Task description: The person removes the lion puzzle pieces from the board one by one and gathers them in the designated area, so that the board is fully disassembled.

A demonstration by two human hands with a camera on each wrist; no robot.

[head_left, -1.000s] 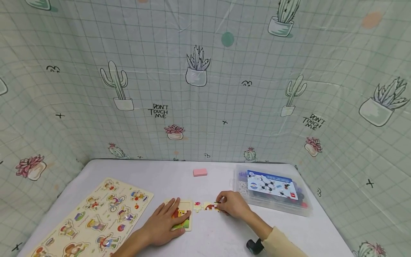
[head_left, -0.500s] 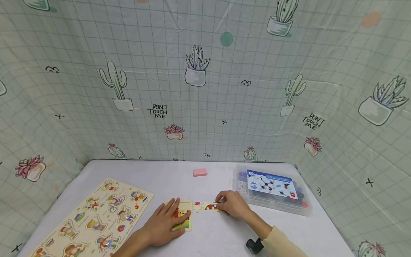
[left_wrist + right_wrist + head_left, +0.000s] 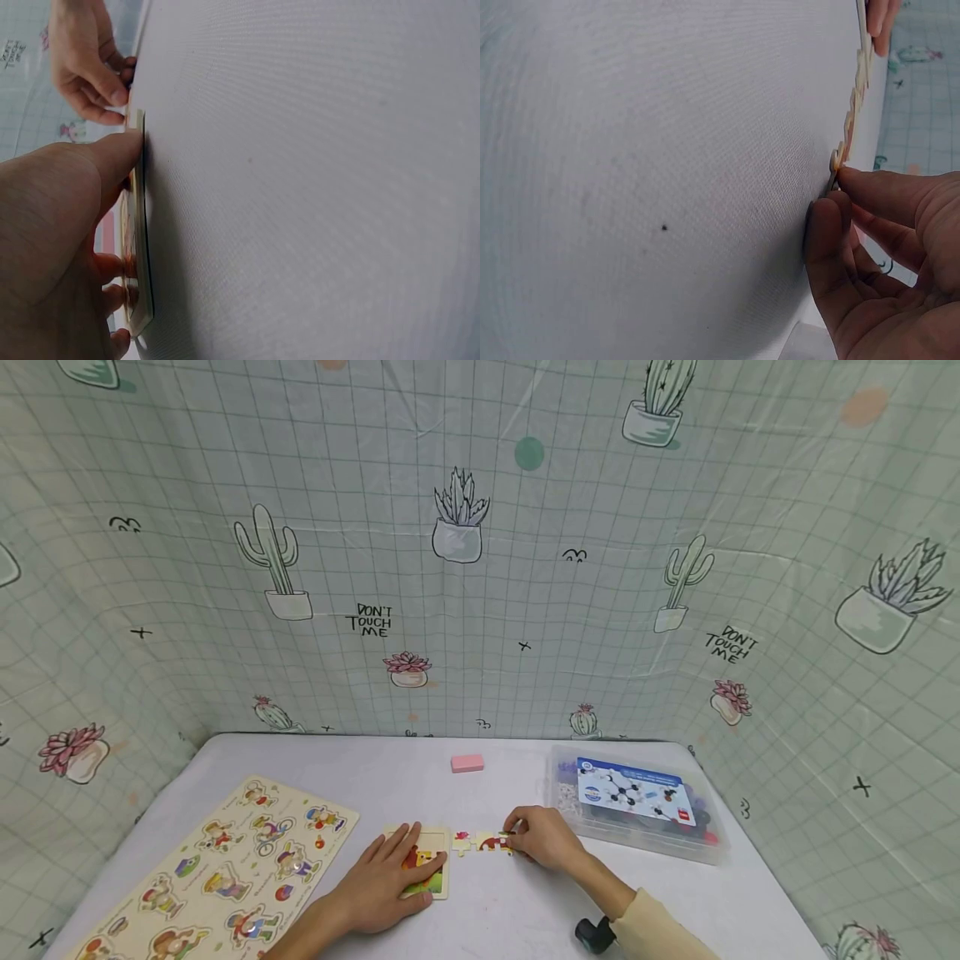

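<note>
My left hand (image 3: 378, 885) lies spread over a small wooden puzzle board (image 3: 431, 836), covering part of its colourful picture. In the left wrist view, its thumb and fingertips press along the raised frame (image 3: 139, 300). Just right of the board, jigsaw pieces lie in a short row: a pale piece with a pink mark (image 3: 462, 841) and a piece with a brown shape (image 3: 489, 842). My right hand (image 3: 546, 837) pinches a puzzle piece (image 3: 836, 160) between thumb and fingers at the row's right end, close to the tabletop. The fingers hide most of that piece.
A large peg puzzle board (image 3: 247, 852) with cartoon figures lies at the left. A pink block (image 3: 467, 763) sits at the back. A clear plastic case (image 3: 637, 839) with a molecule label stands at the back right. A black object (image 3: 595, 935) is beside the right sleeve.
</note>
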